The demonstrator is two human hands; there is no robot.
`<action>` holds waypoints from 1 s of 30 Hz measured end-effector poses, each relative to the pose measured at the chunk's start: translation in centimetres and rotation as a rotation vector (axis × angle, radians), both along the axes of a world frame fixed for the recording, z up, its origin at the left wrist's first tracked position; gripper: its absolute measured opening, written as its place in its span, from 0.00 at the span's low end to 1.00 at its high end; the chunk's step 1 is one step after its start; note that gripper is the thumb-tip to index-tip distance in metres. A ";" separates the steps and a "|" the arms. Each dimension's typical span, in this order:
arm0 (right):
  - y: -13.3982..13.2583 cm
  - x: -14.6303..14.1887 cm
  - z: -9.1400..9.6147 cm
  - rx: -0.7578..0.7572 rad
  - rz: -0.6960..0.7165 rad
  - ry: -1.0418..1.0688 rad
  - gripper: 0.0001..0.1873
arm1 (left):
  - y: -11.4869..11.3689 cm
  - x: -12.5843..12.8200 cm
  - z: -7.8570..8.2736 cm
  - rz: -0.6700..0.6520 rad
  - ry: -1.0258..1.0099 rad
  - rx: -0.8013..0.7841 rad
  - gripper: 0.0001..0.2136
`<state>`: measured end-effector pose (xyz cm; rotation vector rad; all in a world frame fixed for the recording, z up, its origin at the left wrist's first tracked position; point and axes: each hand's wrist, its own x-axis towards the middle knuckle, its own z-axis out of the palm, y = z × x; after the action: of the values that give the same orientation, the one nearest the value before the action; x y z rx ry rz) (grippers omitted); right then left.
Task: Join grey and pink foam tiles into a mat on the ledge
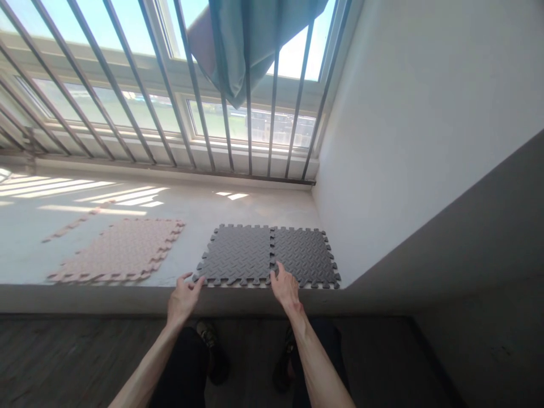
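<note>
The left dark mat (238, 253) lies on the ledge (276, 205) between and beyond the hands, its toothed edge meeting the right dark mat (302, 253). The left hand (183, 300) is at its near left corner, the right hand (286, 290) where both mats meet. Thumbs and forefingers stand apart; whether they pinch, I cannot tell. Farther left lies a pink mat (123, 249).

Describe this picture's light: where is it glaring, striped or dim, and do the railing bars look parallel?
Head view: the window glares near-white at upper right, and sunlight stripes the ledge at left; head view: the floor is dim, yet the dark mats show clear tread; head view: the railing bars fan out, not parallel.
</note>
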<state>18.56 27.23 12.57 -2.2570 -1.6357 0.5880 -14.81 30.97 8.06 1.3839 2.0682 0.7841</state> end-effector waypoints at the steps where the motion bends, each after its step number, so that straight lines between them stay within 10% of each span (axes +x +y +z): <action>1: -0.3 0.5 -0.1 0.033 -0.011 -0.006 0.28 | -0.1 -0.3 0.1 -0.005 0.077 0.001 0.32; 7: -1.7 2.1 -2.3 0.337 0.102 0.018 0.25 | -0.1 0.7 -0.4 -0.118 0.163 0.377 0.29; 23: -0.9 1.9 -3.3 0.326 0.251 0.022 0.31 | 1.7 2.3 -2.9 -0.236 0.268 0.321 0.32; 30: 0.2 2.5 -3.7 0.281 0.484 -0.144 0.29 | 0.4 8.0 -1.3 -0.785 0.418 0.463 0.29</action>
<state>21.11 27.45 8.91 -1.7441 -2.2009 0.2753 -6.82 31.42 6.80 2.5621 1.4014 0.6686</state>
